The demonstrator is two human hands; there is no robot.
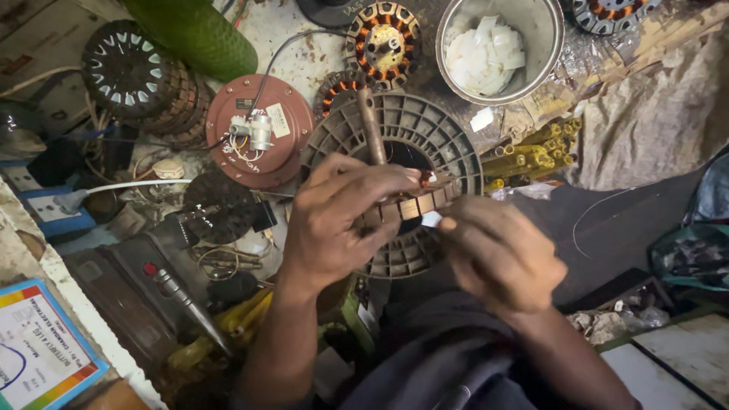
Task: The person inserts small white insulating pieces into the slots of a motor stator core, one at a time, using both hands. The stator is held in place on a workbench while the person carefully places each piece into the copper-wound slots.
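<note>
A dim, cluttered workbench [319, 45] fills the frame (grimy, stained top), a grey cloth [653, 114] at upper right.

Desk was packed: left hand [334, 220] and right hand [497, 254] sat close over the grey ribbed disc [425, 129], with a metal bowl [547, 45], wound stator [383, 42] and brown round cover [285, 144] crowding the far side. Left was blocked by the dark slotted core [125, 68] and tools. Only open room was the dark bare patch [623, 220] right of the right hand, crossed by a thin wire [596, 212].
</note>
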